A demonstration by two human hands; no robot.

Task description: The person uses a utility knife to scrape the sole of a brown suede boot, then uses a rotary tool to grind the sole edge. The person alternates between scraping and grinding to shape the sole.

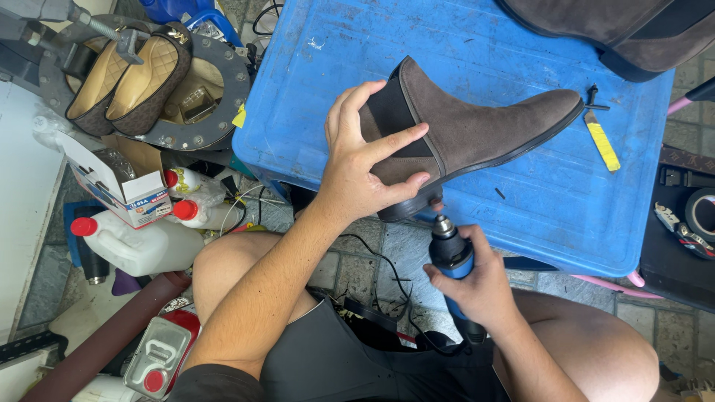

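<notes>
A brown suede ankle boot (484, 130) with a black elastic side panel lies on its side on a blue plastic lid (417, 45). My left hand (365, 160) grips its heel end and ankle. My right hand (477, 286) holds a blue and black rotary tool (450, 249), tip pointing up at the black heel (408, 205). The tool's cord runs down between my knees.
A yellow-handled knife (602, 141) lies on the lid to the right of the boot's toe. A second brown boot (633, 30) is at top right. Two flat shoes (130, 74) sit at top left. White red-capped bottles (141, 246), a box and a can stand left.
</notes>
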